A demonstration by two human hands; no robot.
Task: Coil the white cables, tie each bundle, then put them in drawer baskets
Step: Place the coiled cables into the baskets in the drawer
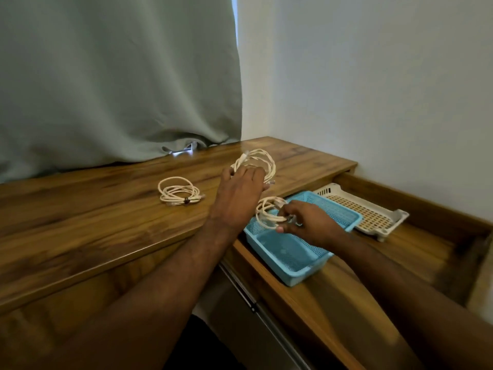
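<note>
The right hand pinches a coil over the blue basket, the left hand grips another coil above the counter; light, springy loops look best held where strands cross.

This looks like a room in a home. A long grey-green curtain hangs down onto a wood-grain bench set into the corner of a plain white painted wall. An open wooden drawer beneath it holds household plastic baskets, a blue basket and a cream basket.
</note>
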